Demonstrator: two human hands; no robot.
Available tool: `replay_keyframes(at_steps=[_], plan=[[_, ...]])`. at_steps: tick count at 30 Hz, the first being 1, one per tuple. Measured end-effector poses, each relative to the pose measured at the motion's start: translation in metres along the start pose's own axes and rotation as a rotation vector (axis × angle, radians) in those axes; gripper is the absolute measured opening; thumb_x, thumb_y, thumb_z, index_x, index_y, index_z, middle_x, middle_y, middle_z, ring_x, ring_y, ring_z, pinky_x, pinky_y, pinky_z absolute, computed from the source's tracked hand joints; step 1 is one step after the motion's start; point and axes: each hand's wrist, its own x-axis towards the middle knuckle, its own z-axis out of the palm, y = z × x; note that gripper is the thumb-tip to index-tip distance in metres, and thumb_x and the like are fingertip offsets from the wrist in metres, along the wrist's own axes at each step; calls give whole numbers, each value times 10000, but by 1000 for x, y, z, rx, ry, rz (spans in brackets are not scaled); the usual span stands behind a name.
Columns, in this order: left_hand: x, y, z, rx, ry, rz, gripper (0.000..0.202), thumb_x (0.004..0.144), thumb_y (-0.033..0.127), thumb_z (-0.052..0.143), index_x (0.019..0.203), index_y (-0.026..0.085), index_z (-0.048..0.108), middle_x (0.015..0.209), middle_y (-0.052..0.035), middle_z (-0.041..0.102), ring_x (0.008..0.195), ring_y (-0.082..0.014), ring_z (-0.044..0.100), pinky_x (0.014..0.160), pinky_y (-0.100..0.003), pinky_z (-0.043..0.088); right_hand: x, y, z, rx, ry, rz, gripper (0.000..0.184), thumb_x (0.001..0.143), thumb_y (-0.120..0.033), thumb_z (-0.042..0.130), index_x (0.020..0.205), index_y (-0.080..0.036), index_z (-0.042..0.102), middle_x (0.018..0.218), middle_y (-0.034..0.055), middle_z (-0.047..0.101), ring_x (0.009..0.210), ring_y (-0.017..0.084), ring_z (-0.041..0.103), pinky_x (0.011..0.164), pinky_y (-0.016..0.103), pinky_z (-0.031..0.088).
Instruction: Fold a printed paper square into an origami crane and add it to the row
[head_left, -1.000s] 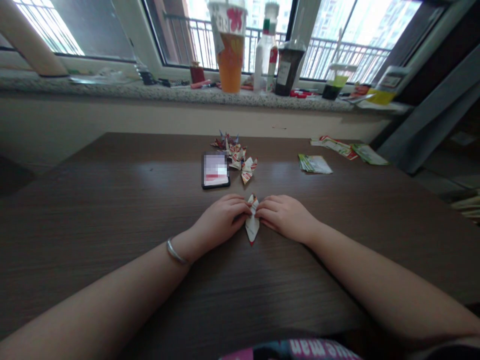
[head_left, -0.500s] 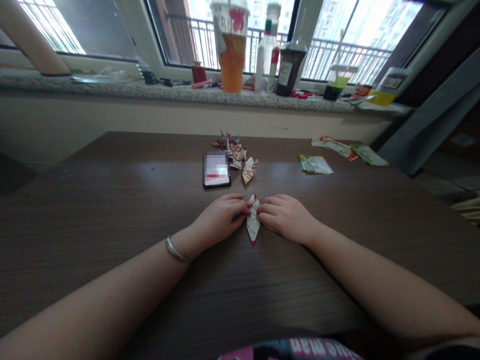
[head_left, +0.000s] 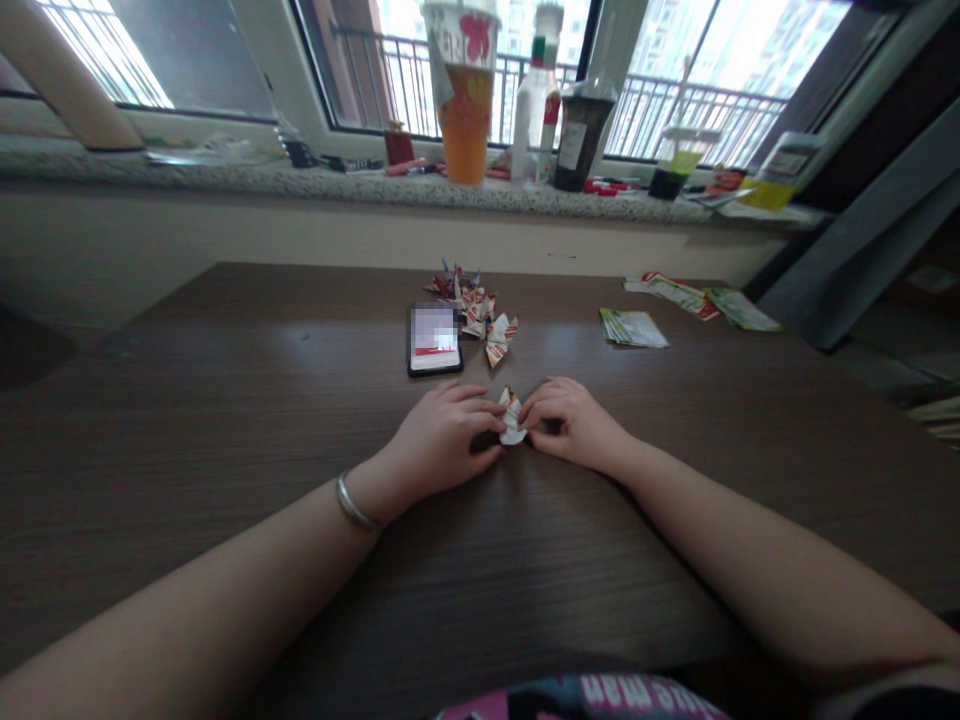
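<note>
A small piece of folded paper [head_left: 512, 420], white with red and orange marks, is on the table between my two hands. Its near end is bent up, so it looks short. My left hand [head_left: 454, 430], with a silver bangle on the wrist, presses its fingertips on the paper's left side. From the right, my right hand [head_left: 574, 425] pinches the near part of the paper between thumb and fingers. Just beyond lies a folded paper figure [head_left: 499, 340], with a pile of similar paper figures [head_left: 457, 288] behind it.
A phone [head_left: 435, 342] with a lit screen lies left of the paper figures. Flat printed paper sheets [head_left: 634, 328] are stacked at the right, with more paper strips [head_left: 679, 295] behind. On the windowsill stand a tall cup of orange drink [head_left: 466, 125], bottles and a dark cup [head_left: 581, 140].
The paper's long near point has been folded up away from me, making it shorter. My right thumb and fingers have come into a pinch on it; my left hand stays beside it.
</note>
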Motion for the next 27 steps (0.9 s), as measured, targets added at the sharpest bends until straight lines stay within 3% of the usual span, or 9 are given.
replay_keyframes(at_steps=[9,17,27], plan=[[6,1,3,28,58,52,120,852,227,596,833,196,710,916,-34,716,1017,-229,619,950,-392,489,2,0,3,127,17,69,100,760,-116,639,740,-213,652,862,2,736,879,170,658,884,353,421],[5,3,3,34,64,-28,67,833,188,592,821,209,655,881,-43,712,1135,-274,583,1017,-504,393,0,-7,2,6,-12,92,69,747,-178,669,807,-207,650,879,28,711,897,196,629,917,392,395],[6,-4,14,-165,65,-116,98,847,172,584,844,195,679,981,-42,703,1147,-247,564,1038,-449,421,3,-11,1,-71,-9,33,29,833,-185,621,813,-193,641,965,52,686,1022,215,553,931,388,402]])
